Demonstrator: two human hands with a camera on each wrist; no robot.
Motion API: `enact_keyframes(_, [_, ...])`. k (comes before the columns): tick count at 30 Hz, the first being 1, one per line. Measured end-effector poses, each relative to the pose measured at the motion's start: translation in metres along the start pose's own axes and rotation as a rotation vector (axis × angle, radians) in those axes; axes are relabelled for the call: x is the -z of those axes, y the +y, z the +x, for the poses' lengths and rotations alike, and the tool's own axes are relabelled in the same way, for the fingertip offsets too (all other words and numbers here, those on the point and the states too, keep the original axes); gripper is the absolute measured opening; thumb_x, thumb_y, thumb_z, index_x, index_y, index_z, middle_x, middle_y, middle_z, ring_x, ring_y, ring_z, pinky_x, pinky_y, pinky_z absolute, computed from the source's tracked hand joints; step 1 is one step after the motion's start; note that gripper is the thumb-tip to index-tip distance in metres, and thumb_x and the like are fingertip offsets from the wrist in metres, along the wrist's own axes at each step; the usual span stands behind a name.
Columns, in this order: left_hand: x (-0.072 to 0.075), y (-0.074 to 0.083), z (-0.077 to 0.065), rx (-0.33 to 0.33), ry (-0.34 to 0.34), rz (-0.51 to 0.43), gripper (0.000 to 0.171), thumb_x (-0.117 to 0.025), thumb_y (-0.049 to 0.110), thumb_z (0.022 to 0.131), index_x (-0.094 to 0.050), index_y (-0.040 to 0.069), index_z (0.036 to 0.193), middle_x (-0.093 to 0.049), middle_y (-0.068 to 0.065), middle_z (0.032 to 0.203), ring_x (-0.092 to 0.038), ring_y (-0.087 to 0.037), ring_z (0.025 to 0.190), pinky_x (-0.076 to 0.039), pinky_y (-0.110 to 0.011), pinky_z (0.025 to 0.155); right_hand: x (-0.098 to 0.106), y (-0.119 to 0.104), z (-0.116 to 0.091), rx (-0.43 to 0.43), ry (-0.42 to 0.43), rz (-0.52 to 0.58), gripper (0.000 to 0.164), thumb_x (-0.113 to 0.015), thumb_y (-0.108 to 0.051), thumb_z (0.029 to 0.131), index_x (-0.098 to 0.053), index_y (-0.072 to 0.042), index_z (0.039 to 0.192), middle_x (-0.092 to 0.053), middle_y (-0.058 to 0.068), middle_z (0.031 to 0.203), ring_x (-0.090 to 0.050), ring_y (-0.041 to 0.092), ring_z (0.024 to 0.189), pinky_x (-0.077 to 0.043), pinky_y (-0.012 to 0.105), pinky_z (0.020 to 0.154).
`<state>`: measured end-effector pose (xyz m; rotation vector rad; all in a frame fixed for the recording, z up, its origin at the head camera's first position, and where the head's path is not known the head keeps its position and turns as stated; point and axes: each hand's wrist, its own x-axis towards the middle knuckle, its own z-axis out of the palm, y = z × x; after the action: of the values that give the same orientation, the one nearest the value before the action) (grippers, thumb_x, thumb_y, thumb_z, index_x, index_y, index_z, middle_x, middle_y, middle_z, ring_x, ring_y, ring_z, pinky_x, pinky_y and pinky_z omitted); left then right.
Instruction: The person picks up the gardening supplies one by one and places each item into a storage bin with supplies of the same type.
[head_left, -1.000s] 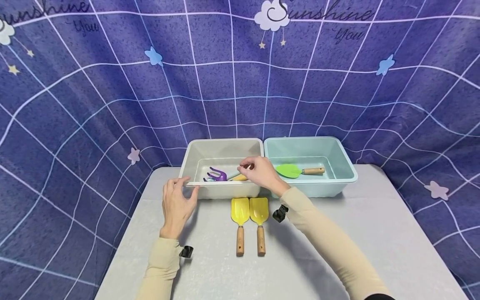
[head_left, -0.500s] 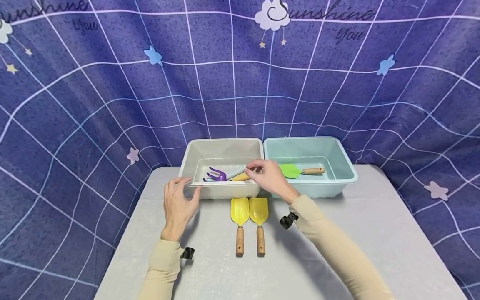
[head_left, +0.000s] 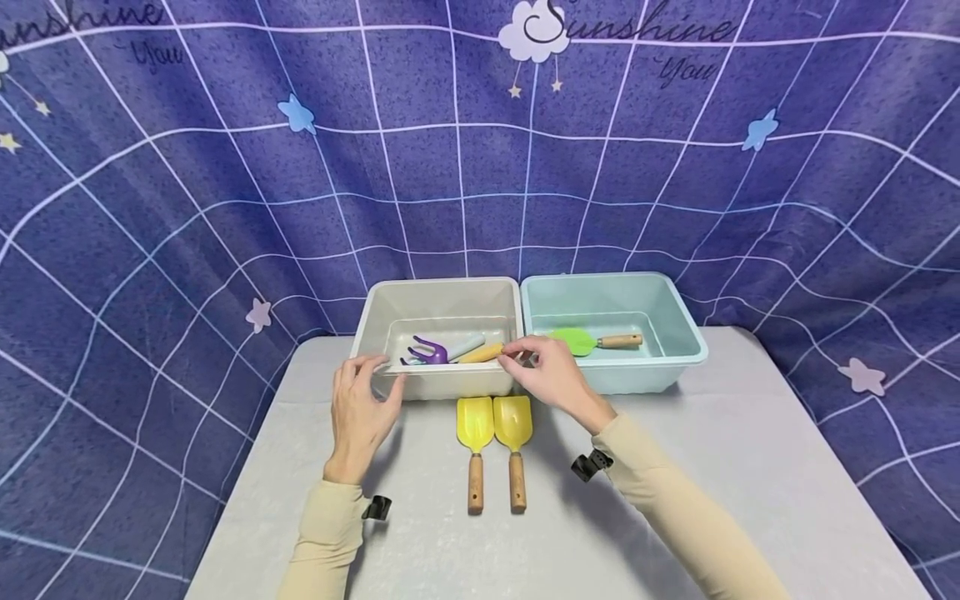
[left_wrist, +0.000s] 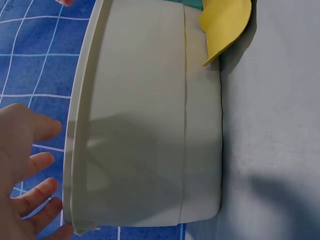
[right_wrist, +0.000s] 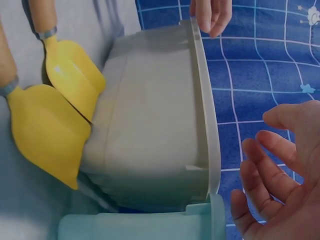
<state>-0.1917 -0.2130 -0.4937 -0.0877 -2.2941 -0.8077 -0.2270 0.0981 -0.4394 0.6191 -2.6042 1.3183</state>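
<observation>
My left hand (head_left: pixel 362 412) is at the front left corner of the grey bin (head_left: pixel 450 384), fingertips right at the rim and thumb apart from the fingers. My right hand (head_left: pixel 557 372) hovers by that bin's front right corner, fingers loosely bent and holding nothing; the right wrist view shows its bare palm (right_wrist: pixel 297 210). Inside the grey bin lie a purple hand rake (head_left: pixel 431 354), a pale rod-like handle (head_left: pixel 467 344) and a yellow handle (head_left: pixel 481 353). A green trowel (head_left: pixel 574 340) with a wooden handle lies in the light blue bin (head_left: pixel 637 379), partly behind my right hand.
Two yellow shovels (head_left: pixel 476 423) with wooden handles lie side by side on the grey-covered table (head_left: pixel 420 542), blades toward the grey bin. Both bins stand next to each other at the back. Behind them hangs a blue curtain (head_left: pixel 420 167) with a grid pattern.
My right hand has drawn back from over the grey bin, toward me and to the right, uncovering more of the pale and yellow handles. My left hand stays at the rim.
</observation>
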Motion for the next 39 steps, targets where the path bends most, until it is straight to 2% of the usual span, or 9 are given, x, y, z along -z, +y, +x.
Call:
enact_keyframes(7, [-0.001,0.003,0.000,-0.019,0.002,0.002,0.041,-0.087,0.026,0.084,-0.076,0.005,0.118,-0.067,-0.021,0.120,-0.059,-0.044,0.110,-0.045,-0.053,0.096,0.001,0.006,-0.021,0.034,0.015,-0.006,0.019,-0.077,-0.022,0.096,-0.083,-0.010,0.109,-0.081,0.001,0.099,-0.072,0.022,0.088,-0.057,0.041,0.080])
enact_keyframes(8, [-0.002,0.004,0.000,-0.026,0.005,0.003,0.040,-0.086,0.026,0.084,-0.076,0.005,0.118,-0.067,-0.021,0.120,-0.059,-0.044,0.110,-0.045,-0.054,0.096,0.001,0.007,-0.023,0.036,0.021,-0.010,0.018,-0.078,-0.022,0.096,-0.084,-0.011,0.108,-0.081,0.000,0.098,-0.071,0.021,0.088,-0.057,0.039,0.080])
enact_keyframes(15, [-0.006,0.011,0.002,-0.089,0.022,-0.003,0.038,-0.087,0.025,0.084,-0.077,0.006,0.115,-0.068,-0.020,0.117,-0.060,-0.044,0.105,-0.045,-0.053,0.093,0.000,0.016,-0.043,0.028,0.029,-0.036,0.015,-0.079,-0.023,0.095,-0.084,-0.014,0.106,-0.080,-0.004,0.097,-0.069,0.012,0.086,-0.060,0.045,0.080])
enact_keyframes(19, [-0.008,0.016,0.004,-0.102,0.004,-0.012,0.037,-0.087,0.025,0.084,-0.077,0.007,0.115,-0.068,-0.019,0.116,-0.061,-0.043,0.106,-0.046,-0.053,0.093,-0.002,0.021,-0.054,0.020,0.033,-0.038,0.013,-0.080,-0.022,0.094,-0.084,-0.014,0.104,-0.081,-0.004,0.097,-0.070,0.013,0.085,-0.058,0.035,0.076])
enact_keyframes(27, [-0.013,0.025,0.004,-0.128,-0.029,-0.026,0.034,-0.086,0.023,0.084,-0.078,0.009,0.115,-0.069,-0.017,0.115,-0.062,-0.041,0.105,-0.048,-0.052,0.090,-0.011,0.035,-0.077,-0.047,0.001,-0.033,0.015,-0.079,-0.020,0.093,-0.084,-0.014,0.106,-0.080,-0.004,0.096,-0.068,0.011,0.086,-0.057,0.033,0.077])
enact_keyframes(30, [-0.015,0.027,0.004,-0.143,-0.047,-0.032,0.035,-0.086,0.022,0.084,-0.079,0.009,0.116,-0.070,-0.017,0.116,-0.062,-0.041,0.107,-0.048,-0.052,0.090,-0.016,0.041,-0.085,-0.039,-0.015,-0.042,0.015,-0.079,-0.019,0.093,-0.083,-0.014,0.106,-0.080,-0.004,0.097,-0.069,0.011,0.088,-0.056,0.029,0.078])
enact_keyframes(36, [-0.017,0.035,0.006,-0.174,-0.088,-0.054,0.036,-0.087,0.021,0.084,-0.079,0.007,0.117,-0.070,-0.017,0.119,-0.063,-0.040,0.110,-0.050,-0.053,0.093,-0.023,0.048,-0.096,-0.027,-0.037,-0.008,0.015,-0.079,-0.016,0.094,-0.082,-0.008,0.107,-0.081,-0.002,0.100,-0.071,0.012,0.089,-0.059,0.029,0.079])
enact_keyframes(39, [-0.019,0.039,0.006,-0.189,-0.110,-0.059,0.037,-0.087,0.022,0.085,-0.078,0.008,0.118,-0.071,-0.015,0.120,-0.064,-0.039,0.113,-0.051,-0.053,0.095,-0.026,0.050,-0.101,-0.040,-0.041,-0.013,0.014,-0.079,-0.017,0.094,-0.082,-0.011,0.106,-0.081,-0.003,0.101,-0.070,0.010,0.089,-0.058,0.025,0.079])
